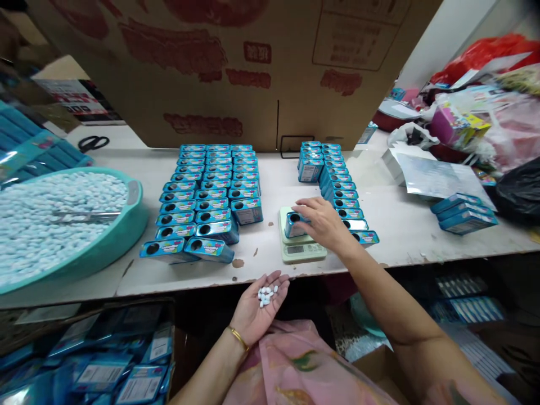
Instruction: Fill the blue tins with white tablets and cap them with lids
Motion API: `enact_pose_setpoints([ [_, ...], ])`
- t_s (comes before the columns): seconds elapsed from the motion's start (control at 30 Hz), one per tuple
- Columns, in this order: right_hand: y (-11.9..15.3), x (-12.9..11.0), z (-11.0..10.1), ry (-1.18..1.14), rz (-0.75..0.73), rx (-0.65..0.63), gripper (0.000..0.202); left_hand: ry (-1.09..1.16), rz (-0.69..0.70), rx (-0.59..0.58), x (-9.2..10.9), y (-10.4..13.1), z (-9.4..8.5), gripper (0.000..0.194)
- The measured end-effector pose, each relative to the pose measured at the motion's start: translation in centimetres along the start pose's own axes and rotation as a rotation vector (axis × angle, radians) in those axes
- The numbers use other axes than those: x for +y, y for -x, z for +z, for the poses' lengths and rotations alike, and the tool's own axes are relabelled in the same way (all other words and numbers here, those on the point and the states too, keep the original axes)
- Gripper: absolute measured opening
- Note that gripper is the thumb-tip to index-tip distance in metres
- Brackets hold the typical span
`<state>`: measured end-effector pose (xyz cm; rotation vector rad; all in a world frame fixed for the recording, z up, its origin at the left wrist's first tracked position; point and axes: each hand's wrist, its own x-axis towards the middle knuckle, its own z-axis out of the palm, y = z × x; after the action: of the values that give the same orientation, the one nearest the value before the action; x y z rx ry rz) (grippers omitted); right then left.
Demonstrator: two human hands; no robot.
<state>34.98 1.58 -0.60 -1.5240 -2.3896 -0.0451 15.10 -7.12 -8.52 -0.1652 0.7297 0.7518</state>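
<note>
My right hand (pixel 324 223) rests on a small blue tin (pixel 294 224) that stands on a pale green digital scale (pixel 300 248) near the table's front edge. My left hand (pixel 258 306) is held palm up below the table edge, cupping several small white tablets (pixel 265 295). A gold bangle sits on that wrist. To the left of the scale stand rows of open blue tins (pixel 206 194). A second column of blue tins (pixel 337 185) runs back from behind my right hand.
A teal basin (pixel 126 225) full of white tablets with a metal scoop sits at the left. A large cardboard box (pixel 236 67) walls the back. Scissors (pixel 93 142) lie far left. Stacked blue tins (pixel 463 212), papers and bags crowd the right. A box of tins (pixel 105 360) stands below left.
</note>
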Motion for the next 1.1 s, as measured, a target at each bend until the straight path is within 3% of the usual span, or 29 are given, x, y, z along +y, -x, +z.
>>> enact_pose_setpoints([
  [0.13, -0.1, 0.5, -0.5, 0.044, 0.018, -0.149, 0.034, 0.037, 0.033, 0.054, 0.9, 0.4, -1.3, 0.022],
  [0.23, -1.9, -1.2, 0.0, 0.035, -0.028, -0.162, 0.030, 0.065, 0.060, 0.087, 1.2, 0.4, -2.0, 0.021],
  [0.37, -5.1, -5.2, 2.8, 0.015, -0.124, -0.163, 0.032, 0.063, 0.072, 0.135, 1.6, 0.5, -1.9, 0.021],
  [0.47, -6.5, -6.2, 5.2, 0.025, -0.172, -0.089, 0.027, 0.061, 0.100, 0.199, 2.0, 0.8, -1.9, 0.024],
  [0.57, -7.7, -3.3, 5.9, 0.056, -0.196, 0.045, 0.023, 0.069, 0.125, 0.247, 2.7, 1.1, -2.2, 0.025],
  [0.67, -9.7, 2.9, 4.6, 0.155, 0.016, 0.172, 0.020, 0.068, 0.149, 0.304, 3.4, 1.2, -2.6, 0.023],
  [0.73, -11.1, 7.4, 3.8, 0.268, 0.236, 0.185, 0.017, 0.070, 0.154, 0.335, 3.7, 1.1, -2.6, 0.024],
  [0.83, -12.4, 11.8, 3.8, 0.308, 0.291, 0.140, 0.014, 0.083, 0.139, 0.342, 4.1, 1.0, -2.4, 0.029],
  [0.97, -11.5, 12.3, 4.1, 0.326, 0.198, 0.068, 0.019, 0.088, 0.140, 0.306, 4.1, 1.0, -2.1, 0.032],
  [1.1, -8.1, 8.5, 1.8, 0.320, 0.025, -0.024, 0.016, 0.070, 0.120, 0.243, 3.4, 1.0, -2.3, 0.029],
])
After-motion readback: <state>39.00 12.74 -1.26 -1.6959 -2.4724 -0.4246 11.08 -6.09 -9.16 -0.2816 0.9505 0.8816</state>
